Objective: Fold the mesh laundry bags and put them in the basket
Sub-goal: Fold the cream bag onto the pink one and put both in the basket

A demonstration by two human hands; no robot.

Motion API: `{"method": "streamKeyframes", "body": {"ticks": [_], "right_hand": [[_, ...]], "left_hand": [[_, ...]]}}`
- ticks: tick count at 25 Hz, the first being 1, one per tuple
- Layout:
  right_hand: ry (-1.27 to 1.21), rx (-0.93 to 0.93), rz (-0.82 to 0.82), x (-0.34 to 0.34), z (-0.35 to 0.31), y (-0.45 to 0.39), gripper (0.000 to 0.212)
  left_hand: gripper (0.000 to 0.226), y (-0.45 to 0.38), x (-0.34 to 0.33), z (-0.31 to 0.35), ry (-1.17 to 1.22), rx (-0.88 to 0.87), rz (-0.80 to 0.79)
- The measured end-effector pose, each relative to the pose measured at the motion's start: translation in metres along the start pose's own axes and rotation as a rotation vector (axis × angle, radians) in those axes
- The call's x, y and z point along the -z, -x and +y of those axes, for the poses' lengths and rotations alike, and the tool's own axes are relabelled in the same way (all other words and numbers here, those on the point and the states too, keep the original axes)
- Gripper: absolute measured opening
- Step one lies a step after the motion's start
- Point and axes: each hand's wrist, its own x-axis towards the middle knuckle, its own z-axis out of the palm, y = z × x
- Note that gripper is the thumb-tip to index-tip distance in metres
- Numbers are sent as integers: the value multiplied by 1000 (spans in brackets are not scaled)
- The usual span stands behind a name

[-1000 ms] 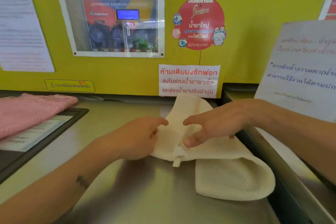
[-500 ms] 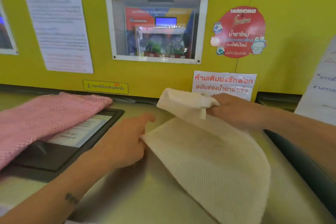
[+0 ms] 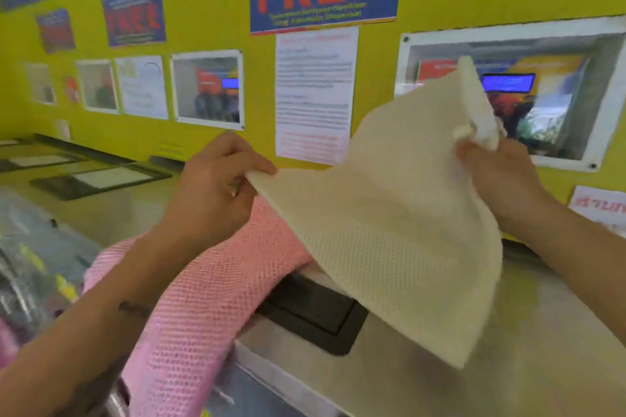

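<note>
Holding a cream mesh laundry bag (image 3: 399,247) up in the air at centre right of the frame, clear of the steel counter (image 3: 508,366) at lower right. Left hand (image 3: 216,193) at mid-frame, thumb and fingers pinching one corner of the bag. Right hand (image 3: 498,176) at right, closed round the bunched top edge near a small white tab. Hanging slack between the two grips, lower edge drooping toward the counter. Pink mesh laundry bag (image 3: 203,298) draped below, lower left of centre, over a dark framed panel (image 3: 311,311) — not yet folded. No basket clearly in view. Likely risks: slipping out of the light left pinch and collapsing into a heap; snagging or dragging the pink bag off the edge if lowered carelessly; folding crooked — corners held at uneven heights.
</note>
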Motion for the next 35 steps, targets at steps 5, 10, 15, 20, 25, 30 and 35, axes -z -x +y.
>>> {"method": "streamKeyframes", "body": {"ticks": [5,10,15,20,25,30,35], "right_hand": [[-142,-366,-356,-110,39,14,26],[381,-308,-698,-158,70,38,22],[328,-298,-614,-168,60,44,12],[723,-182,-756,-168,53,47,29],[1415,67,-766,-151,22,56,67],[1269,358,-714,-160,-28,105,42],[1136,454,-1372,-193,-29,196,95]], "left_hand": [[33,60,63,-94,-200,177,-79],[44,149,85,-149,-242,395,-359],[36,167,89,-161,-336,418,-307],[42,174,89,-177,-377,473,-396],[92,199,94,-167,-455,503,-623],[125,230,73,-142,-506,435,-610],[133,248,45,-141,-566,426,-545]]}}
